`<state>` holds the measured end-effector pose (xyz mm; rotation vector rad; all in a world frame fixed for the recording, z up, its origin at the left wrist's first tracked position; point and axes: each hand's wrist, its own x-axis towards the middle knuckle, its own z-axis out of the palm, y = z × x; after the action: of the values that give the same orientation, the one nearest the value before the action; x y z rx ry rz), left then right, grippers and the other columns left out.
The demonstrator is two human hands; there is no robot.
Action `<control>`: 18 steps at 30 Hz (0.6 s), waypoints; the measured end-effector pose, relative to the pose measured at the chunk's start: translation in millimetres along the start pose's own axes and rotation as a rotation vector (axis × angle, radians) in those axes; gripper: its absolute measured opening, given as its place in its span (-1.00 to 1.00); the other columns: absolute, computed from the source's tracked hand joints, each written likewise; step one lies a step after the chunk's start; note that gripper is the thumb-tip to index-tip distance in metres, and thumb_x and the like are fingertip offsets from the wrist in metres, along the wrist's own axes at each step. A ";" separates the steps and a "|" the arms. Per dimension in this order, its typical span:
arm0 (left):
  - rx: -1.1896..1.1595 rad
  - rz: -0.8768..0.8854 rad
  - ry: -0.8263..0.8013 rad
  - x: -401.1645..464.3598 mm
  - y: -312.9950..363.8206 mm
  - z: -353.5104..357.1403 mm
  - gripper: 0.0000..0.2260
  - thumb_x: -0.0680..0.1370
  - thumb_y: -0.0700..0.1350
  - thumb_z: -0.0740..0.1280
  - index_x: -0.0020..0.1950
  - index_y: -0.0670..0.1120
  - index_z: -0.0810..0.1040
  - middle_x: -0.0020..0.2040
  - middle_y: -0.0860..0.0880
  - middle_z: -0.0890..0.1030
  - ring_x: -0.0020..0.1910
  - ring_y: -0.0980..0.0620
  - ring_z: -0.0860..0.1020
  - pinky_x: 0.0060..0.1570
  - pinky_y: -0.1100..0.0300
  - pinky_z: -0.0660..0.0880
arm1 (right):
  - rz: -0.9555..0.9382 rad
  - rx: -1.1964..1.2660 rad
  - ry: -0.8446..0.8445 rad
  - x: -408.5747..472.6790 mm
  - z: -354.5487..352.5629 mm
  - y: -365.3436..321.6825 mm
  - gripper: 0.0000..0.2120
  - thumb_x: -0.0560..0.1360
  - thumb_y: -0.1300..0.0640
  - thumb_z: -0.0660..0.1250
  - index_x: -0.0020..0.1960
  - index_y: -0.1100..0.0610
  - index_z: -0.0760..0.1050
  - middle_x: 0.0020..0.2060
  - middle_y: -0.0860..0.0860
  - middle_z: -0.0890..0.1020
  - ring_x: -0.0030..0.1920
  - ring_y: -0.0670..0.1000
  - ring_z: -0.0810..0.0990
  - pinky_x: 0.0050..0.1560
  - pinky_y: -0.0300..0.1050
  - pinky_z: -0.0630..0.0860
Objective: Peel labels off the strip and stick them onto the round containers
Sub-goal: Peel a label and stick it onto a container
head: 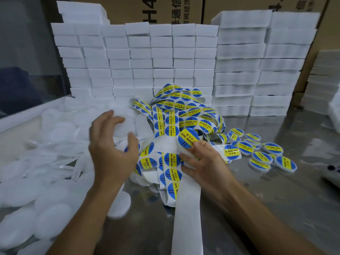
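The right hand (204, 159) lies palm down on the strip (171, 168), forearm coming in from the lower right. Its thumb and forefinger pinch the edge of one round label (187, 138), which stands tilted, half lifted off the backing; the other fingers spread flat on the white paper. The left hand (110, 144) hovers over the white pile, back to the camera, fingers curled wide in a claw with thumb apart. It frames a white round container (121, 127); whether the fingertips touch it cannot be told, as that part is blurred.

Each label is a blue disc with a yellow band reading SOLDERING PASTE. The strip is white backing with labels in single file; it loops into a tangled heap (184, 111) behind the hands, and a bare length (187, 218) runs down toward the camera.

To the right, on the steel table (276, 199), lie labelled containers (261, 155), about a dozen, lying close together, some overlapping. To the left spreads a heap of plain white containers (42, 181), too many and too blurred to count. Behind stand stacks of white foam blocks (147, 57), with cardboard boxes (165, 10) beyond.
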<state>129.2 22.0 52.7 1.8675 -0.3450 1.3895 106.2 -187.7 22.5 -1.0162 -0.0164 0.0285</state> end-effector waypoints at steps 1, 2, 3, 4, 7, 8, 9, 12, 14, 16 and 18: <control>-0.038 0.078 -0.033 -3.5 9.1 2.2 -0.76 0.40 -0.29 0.39 0.06 -0.27 0.59 0.19 -0.25 0.52 0.19 -0.16 0.52 0.22 0.34 0.35 | -0.009 -0.006 -0.007 -0.3 0.3 -0.4 -0.73 0.31 -0.03 0.45 -0.05 0.00 0.48 0.05 -0.04 0.71 0.15 0.06 0.64 0.06 0.00 0.58; -0.075 0.143 -0.090 -8.4 17.7 5.3 -0.75 0.39 -0.30 0.40 0.06 -0.27 0.59 0.19 -0.25 0.52 0.18 -0.14 0.52 0.23 0.33 0.36 | -0.023 -0.006 -0.014 -0.8 0.6 -0.8 -0.72 0.31 -0.02 0.45 -0.03 -0.02 0.47 0.10 -0.03 0.70 0.12 0.07 0.64 0.01 -0.03 0.59; -0.107 0.197 -0.161 -14.6 25.0 9.2 -0.74 0.39 -0.32 0.42 0.07 -0.27 0.60 0.19 -0.24 0.51 0.19 -0.13 0.52 0.23 0.31 0.39 | -0.039 0.007 -0.015 -1.0 0.9 -0.8 -0.69 0.30 -0.01 0.46 -0.01 -0.04 0.46 0.14 -0.01 0.69 0.11 0.09 0.62 -0.02 -0.05 0.58; -0.131 0.238 -0.233 -21.5 31.0 13.7 -0.72 0.39 -0.33 0.45 0.09 -0.26 0.60 0.19 -0.24 0.51 0.20 -0.13 0.52 0.23 0.27 0.41 | -0.055 0.026 -0.016 -1.2 1.2 -0.5 -0.65 0.31 0.01 0.46 0.04 -0.06 0.45 0.15 0.01 0.68 0.09 0.11 0.60 -0.02 -0.04 0.56; -0.171 0.276 -0.383 -40.5 41.0 24.0 -0.68 0.40 -0.33 0.47 0.14 -0.23 0.60 0.20 -0.21 0.51 0.20 -0.15 0.54 0.17 0.19 0.49 | -0.095 0.039 -0.035 -0.3 1.7 2.3 -0.54 0.36 0.08 0.47 0.21 -0.07 0.42 0.09 0.09 0.69 0.03 0.11 0.63 0.07 0.03 0.47; -0.182 0.270 -0.413 -44.2 42.6 26.0 -0.68 0.41 -0.33 0.47 0.15 -0.21 0.60 0.20 -0.20 0.51 0.19 -0.16 0.55 0.13 0.14 0.52 | -0.109 0.035 -0.035 -0.2 1.8 3.4 -0.52 0.38 0.12 0.47 0.24 -0.06 0.41 0.07 0.13 0.69 0.02 0.14 0.64 0.10 0.07 0.46; -0.195 0.265 -0.440 -46.6 43.4 27.6 -0.69 0.42 -0.33 0.46 0.15 -0.19 0.60 0.21 -0.19 0.51 0.19 -0.15 0.55 0.10 0.09 0.54 | -0.123 0.030 -0.031 -0.4 2.1 4.5 -0.50 0.39 0.17 0.47 0.27 -0.05 0.41 0.06 0.18 0.68 0.03 0.19 0.64 0.12 0.10 0.48; -0.225 0.266 -0.466 -49.2 43.9 29.9 -0.67 0.43 -0.34 0.45 0.17 -0.14 0.59 0.22 -0.14 0.50 0.19 -0.07 0.55 0.06 0.10 0.55 | -0.157 0.006 -0.011 -1.2 4.0 6.7 -0.41 0.34 0.25 0.48 0.32 0.00 0.40 0.00 0.24 0.68 0.01 0.28 0.66 0.12 0.14 0.55; -0.272 0.199 -0.433 -50.4 44.3 31.7 -0.58 0.39 -0.33 0.50 0.21 -0.11 0.54 0.21 -0.10 0.49 0.20 0.02 0.52 0.07 0.21 0.53 | -0.175 -0.004 0.022 -0.7 6.1 7.1 -0.36 0.28 0.25 0.50 0.31 0.02 0.41 -0.05 0.24 0.68 -0.09 0.23 0.67 0.01 0.11 0.59; -0.445 -0.078 -0.399 -52.9 47.0 33.2 -0.48 0.38 -0.31 0.52 0.26 -0.06 0.45 0.19 -0.04 0.50 0.15 0.09 0.55 0.00 0.28 0.56 | -0.185 -0.004 0.050 0.2 7.3 7.4 -0.38 0.26 0.25 0.50 0.28 0.01 0.43 -0.06 0.25 0.66 -0.14 0.20 0.66 -0.05 0.09 0.61; -0.645 -0.473 -0.406 -52.8 51.2 35.6 -0.54 0.44 -0.32 0.47 0.23 0.02 0.43 0.07 -0.01 0.57 -0.04 0.08 0.65 -0.09 0.19 0.62 | -0.187 -0.005 0.055 0.8 7.2 7.6 -0.41 0.26 0.25 0.50 0.24 0.00 0.44 -0.10 0.24 0.67 -0.17 0.19 0.67 -0.11 0.06 0.63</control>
<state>102.9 -49.2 22.4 1.5278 -0.4494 0.4893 106.7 -177.5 19.9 -1.0164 -0.0615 -0.1705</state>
